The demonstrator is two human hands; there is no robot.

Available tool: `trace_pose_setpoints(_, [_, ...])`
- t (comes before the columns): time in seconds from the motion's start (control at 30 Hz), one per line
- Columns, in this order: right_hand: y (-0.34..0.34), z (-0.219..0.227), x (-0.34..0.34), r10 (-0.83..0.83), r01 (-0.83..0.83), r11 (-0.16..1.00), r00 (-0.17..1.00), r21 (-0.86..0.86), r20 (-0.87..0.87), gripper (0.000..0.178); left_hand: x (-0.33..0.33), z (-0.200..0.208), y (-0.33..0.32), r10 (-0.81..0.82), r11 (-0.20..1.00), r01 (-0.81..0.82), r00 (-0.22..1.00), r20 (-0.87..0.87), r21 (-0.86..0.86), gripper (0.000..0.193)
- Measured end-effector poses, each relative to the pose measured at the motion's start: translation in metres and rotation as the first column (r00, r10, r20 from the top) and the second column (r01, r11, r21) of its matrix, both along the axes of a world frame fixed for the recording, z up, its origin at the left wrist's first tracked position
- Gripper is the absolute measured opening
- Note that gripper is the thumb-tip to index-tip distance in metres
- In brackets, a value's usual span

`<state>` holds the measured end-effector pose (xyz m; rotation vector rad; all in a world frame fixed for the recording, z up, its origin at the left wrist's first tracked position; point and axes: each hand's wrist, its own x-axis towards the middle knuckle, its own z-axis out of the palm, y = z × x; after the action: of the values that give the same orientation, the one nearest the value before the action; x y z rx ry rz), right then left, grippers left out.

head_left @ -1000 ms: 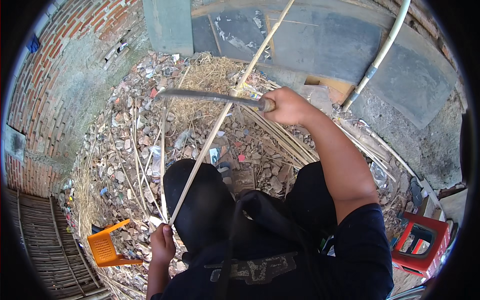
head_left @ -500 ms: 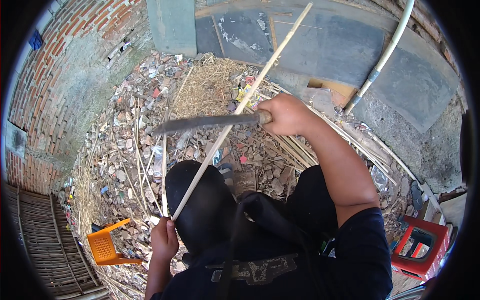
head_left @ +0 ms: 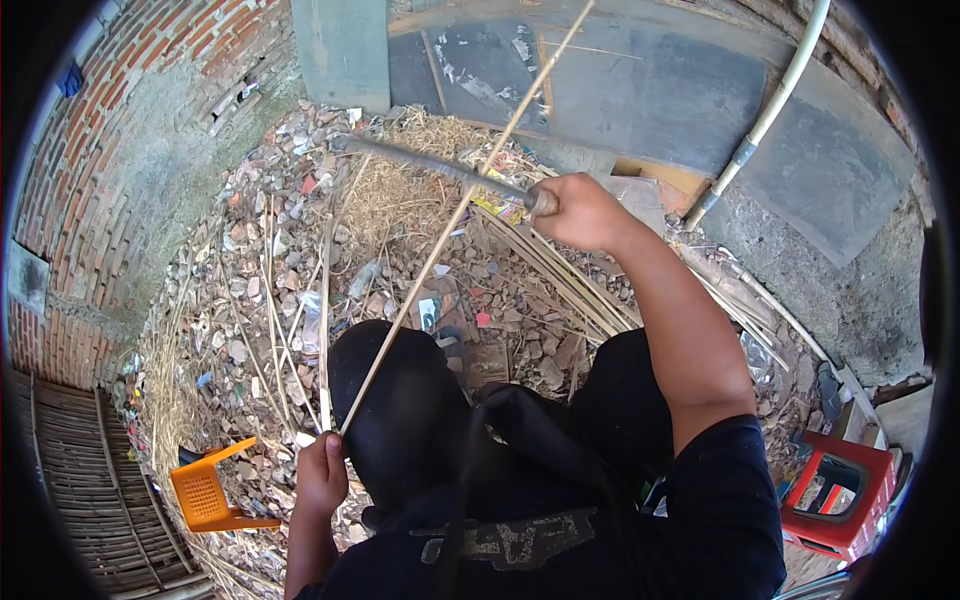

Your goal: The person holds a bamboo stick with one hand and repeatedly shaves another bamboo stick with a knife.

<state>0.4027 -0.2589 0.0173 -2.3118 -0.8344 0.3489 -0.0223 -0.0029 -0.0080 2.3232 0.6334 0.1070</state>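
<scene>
My left hand [head_left: 322, 475] is closed on the near end of a long, pale bamboo strip [head_left: 415, 291]. The strip slants up and away to the right, passing over my left knee. A machete [head_left: 425, 163] with a long dark blade and a wooden handle is gripped in my right hand [head_left: 578, 212], beyond my knees. Its blade points left and crosses the strip around the upper middle; whether it touches the strip I cannot tell.
Brick rubble and litter [head_left: 250, 310] cover the ground, with dry straw [head_left: 400, 200] farther off. More bamboo strips [head_left: 560, 270] lie ahead of my right knee, others [head_left: 275, 320] to the left. An orange plastic chair [head_left: 205, 495] lies at left; a red crate [head_left: 865, 500] stands at right.
My right hand has moved slightly away from me and the machete's tip has swung farther off. The strip now shows a narrower side and has tipped a little leftward. My left hand has barely shifted.
</scene>
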Motion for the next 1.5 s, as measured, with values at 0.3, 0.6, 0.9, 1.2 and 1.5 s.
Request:
trace_pose_setpoints(0.3, [-0.014,0.006,0.02,-0.014,0.018,0.998,0.998,-0.067,0.065,0.027,0.0,-0.011,-0.006,0.003,0.954,-0.014,0.999,0.036,0.3,0.037])
trace_pose_setpoints(0.6, [-0.008,0.035,-0.019,0.205,-0.132,0.955,0.941,-0.265,0.269,0.022,-0.024,-0.015,-0.01,-0.007,0.922,-0.009,0.999,0.04,0.386,0.033])
trace_pose_setpoints(0.9, [-0.001,0.006,-0.008,0.145,-0.128,0.988,0.958,-0.086,0.246,0.023,-0.019,-0.014,-0.007,-0.003,0.935,0.001,1.0,0.006,0.354,0.031])
trace_pose_setpoints(1.2, [-0.006,0.003,0.007,0.013,-0.011,0.999,0.999,-0.05,0.044,0.031,-0.019,-0.018,-0.008,0.017,0.931,-0.012,1.0,-0.011,0.365,0.029])
trace_pose_setpoints(1.5, [-0.016,0.007,0.022,0.0,0.019,0.978,0.996,-0.208,0.093,0.029,-0.023,-0.03,-0.009,0.012,0.831,-0.035,0.999,0.044,0.555,0.025])
